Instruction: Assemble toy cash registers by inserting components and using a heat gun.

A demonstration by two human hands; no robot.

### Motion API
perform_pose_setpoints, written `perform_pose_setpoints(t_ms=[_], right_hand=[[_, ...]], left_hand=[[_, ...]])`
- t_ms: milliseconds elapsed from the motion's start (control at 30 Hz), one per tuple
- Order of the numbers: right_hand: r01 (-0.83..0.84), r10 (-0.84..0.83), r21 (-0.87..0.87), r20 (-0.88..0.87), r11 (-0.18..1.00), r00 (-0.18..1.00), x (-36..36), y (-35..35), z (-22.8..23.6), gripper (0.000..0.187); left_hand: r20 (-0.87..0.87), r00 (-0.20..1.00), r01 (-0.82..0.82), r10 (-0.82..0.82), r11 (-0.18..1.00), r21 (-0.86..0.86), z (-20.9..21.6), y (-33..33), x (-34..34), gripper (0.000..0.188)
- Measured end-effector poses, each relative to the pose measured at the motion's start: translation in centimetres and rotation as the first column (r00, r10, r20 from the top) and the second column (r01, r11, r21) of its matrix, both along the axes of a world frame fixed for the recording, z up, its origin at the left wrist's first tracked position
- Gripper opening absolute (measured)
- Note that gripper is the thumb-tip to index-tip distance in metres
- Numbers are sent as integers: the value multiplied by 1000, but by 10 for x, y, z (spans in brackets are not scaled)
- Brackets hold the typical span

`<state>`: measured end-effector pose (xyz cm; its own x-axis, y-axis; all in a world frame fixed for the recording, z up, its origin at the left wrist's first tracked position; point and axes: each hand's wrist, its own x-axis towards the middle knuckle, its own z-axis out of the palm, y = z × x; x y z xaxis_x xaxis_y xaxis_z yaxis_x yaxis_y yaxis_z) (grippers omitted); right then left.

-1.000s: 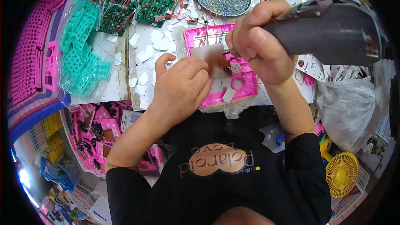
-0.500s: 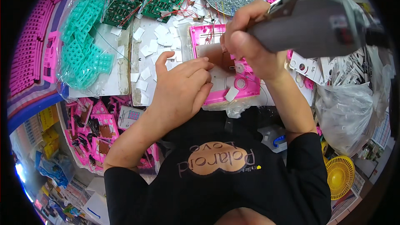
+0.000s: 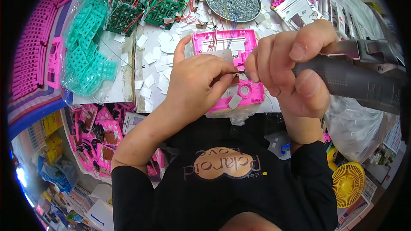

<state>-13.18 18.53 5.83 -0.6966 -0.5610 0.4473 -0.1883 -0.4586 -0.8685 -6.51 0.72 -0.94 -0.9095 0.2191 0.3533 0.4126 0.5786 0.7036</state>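
Note:
My right hand (image 3: 284,66) is wrapped around a dark grey electric screwdriver (image 3: 355,83), held nearly level with its bit pointing left. My left hand (image 3: 192,81) pinches thumb and forefinger together at the tip of that bit; whatever small thing sits between them is hidden. Both hands are over an open pink plastic housing (image 3: 250,95) on the table. Inside it are a partly covered board and red and blue wires. A small white square (image 3: 234,101) lies on its near edge.
A round metal tray of screws (image 3: 233,1) stands behind the housing. Green circuit boards (image 3: 124,17) with wires, teal keypads (image 3: 87,55) and scattered white squares (image 3: 165,38) lie left. White plastic panels (image 3: 297,10) are at right. Below the table's left side, a bin holds pink parts (image 3: 107,130).
The screwdriver has swung down and right, away from over the housing, its bit now pointing left. My left hand has moved right and closed its fingertips at the bit.

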Motion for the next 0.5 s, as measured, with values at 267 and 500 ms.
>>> perform_pose_setpoints(t_ms=[267,500], right_hand=[[-40,42,-53,33,998,999,-12,10,-9,25],[-8,9,-5,100,1000,995,1,-9,-31,26]], left_hand=[[-47,961,268,-271,961,-67,8,-13,-52,14],[-166,986,-98,-8,775,-625,-17,-21,-176,17]])
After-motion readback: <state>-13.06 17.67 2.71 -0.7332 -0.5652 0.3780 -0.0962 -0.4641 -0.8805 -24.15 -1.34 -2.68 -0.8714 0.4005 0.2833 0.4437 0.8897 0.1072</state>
